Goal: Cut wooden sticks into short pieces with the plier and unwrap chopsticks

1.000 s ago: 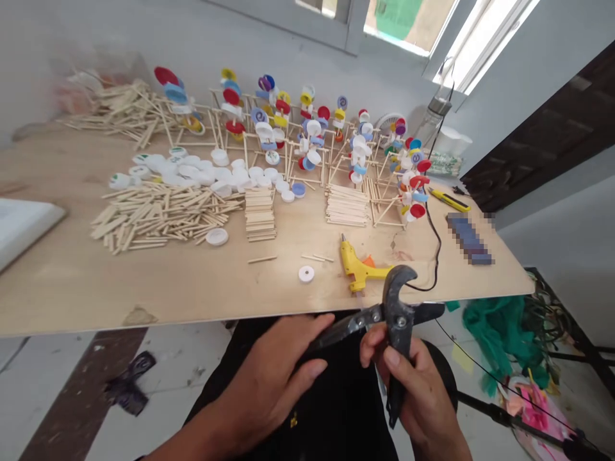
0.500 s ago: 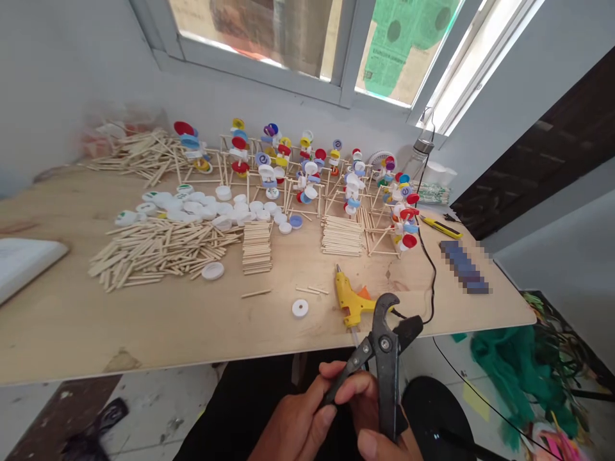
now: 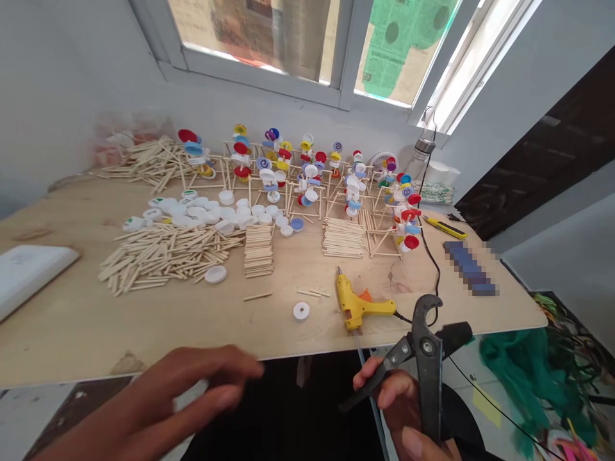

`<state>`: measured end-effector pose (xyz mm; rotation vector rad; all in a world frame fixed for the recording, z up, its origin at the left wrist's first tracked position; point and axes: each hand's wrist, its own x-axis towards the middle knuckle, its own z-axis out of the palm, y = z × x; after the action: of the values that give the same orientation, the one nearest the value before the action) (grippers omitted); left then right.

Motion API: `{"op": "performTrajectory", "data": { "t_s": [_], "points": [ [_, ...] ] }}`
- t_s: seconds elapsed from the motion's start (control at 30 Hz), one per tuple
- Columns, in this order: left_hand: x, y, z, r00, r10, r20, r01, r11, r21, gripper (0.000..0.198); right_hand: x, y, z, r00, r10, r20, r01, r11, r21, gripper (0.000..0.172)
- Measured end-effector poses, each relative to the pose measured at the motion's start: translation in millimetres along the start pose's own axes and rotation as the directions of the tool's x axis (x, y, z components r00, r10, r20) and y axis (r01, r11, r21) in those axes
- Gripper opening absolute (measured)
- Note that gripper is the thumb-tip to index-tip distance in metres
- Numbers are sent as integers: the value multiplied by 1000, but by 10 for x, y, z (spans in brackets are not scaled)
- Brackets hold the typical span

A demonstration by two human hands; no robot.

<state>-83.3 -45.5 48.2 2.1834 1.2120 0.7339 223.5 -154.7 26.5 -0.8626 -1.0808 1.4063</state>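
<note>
In my right hand (image 3: 403, 410) is a black pipe cutter (image 3: 426, 365), its hooked jaw pointing up and its handles spread apart. My left hand (image 3: 192, 384) hovers at the table's front edge with thumb and fingers apart, holding nothing and slightly blurred. Beyond the cutter a yellow glue gun (image 3: 358, 304) lies on its side, a clear stick coming out of its back. Left of the gun lie a white bottle cap (image 3: 301, 311) with a hole in the middle and several short sticks (image 3: 312, 292). One more stick (image 3: 257, 296) is nearer my left hand.
Loose sticks (image 3: 168, 253), two stacked bundles (image 3: 258, 250) and white caps (image 3: 206, 211) cover the middle left. Behind stand stick frames with coloured cap wheels (image 3: 353, 186). A yellow utility knife (image 3: 446, 227) and a black cord (image 3: 435, 266) are at right, a white box (image 3: 33, 275) at left.
My left hand has let go of the pipe cutter's handle and moved left, its fingers opening. My right hand has carried the cutter to the right.
</note>
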Motion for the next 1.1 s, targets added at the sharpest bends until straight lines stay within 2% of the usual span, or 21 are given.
{"op": "performTrajectory", "data": {
  "t_s": [0.03,0.13,0.2,0.33,0.43,0.53,0.67,0.8,0.87,0.93,1.0,1.1],
  "points": [
    [40,-19,29,999,36,24,-38,997,60,20,20,-10,21,1000,8,-1,-8,1000,0,27],
    [365,-81,109,989,43,-140,-12,977,215,25,65,-27,70,1000,24,-10,-24,1000,-2,25],
    [640,-150,128,979,34,-202,31,949,314,28,61,-10,71,999,29,-12,-29,1000,-2,25],
    [991,-331,123,996,6,-83,33,889,457,31,-4,78,4,999,34,11,-34,999,-19,28],
    [1026,-410,137,998,-17,55,-12,871,491,29,-59,130,-25,1000,30,6,-29,999,-28,30],
    [960,-421,172,984,-57,168,-33,872,489,23,-91,144,8,999,40,-26,-41,999,-15,29],
    [863,-435,219,969,-104,223,-29,852,523,18,-72,123,85,991,85,-99,-85,996,11,28],
    [859,-442,231,959,-100,264,-50,860,508,18,-4,79,125,996,80,-27,-80,997,-13,27],
    [934,-382,248,966,-82,244,-45,880,473,17,20,61,138,997,67,-36,-67,998,-16,26],
    [1073,-274,302,984,-47,173,-35,895,444,16,25,52,145,996,61,-58,-62,998,-18,26],
    [1264,-150,404,996,16,91,-55,894,445,15,11,56,142,997,56,-52,-57,998,-19,26],
    [1579,-10,620,992,99,83,-126,876,466,13,-36,75,121,998,49,-33,-50,998,-24,26]
  ]
}}
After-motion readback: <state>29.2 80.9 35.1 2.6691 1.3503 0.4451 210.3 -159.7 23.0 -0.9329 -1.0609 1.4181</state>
